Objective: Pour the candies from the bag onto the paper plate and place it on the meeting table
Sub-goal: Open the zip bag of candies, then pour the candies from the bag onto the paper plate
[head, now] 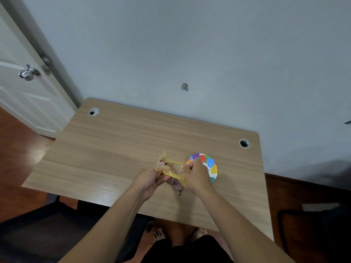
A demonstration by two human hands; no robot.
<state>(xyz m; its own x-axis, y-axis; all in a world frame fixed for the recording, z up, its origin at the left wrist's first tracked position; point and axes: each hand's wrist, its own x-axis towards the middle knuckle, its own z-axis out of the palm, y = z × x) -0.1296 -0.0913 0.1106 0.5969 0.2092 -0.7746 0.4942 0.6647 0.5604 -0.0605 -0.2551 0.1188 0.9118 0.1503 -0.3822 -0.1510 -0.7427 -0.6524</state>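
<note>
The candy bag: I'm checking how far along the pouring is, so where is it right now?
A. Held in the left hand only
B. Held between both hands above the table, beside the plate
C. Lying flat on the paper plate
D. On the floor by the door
B: the left hand and right hand both grip the candy bag over the table, just left of the paper plate.

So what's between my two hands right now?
In the head view, the candy bag is stretched between the left hand and the right hand, each gripping a side of its yellow top.
</note>
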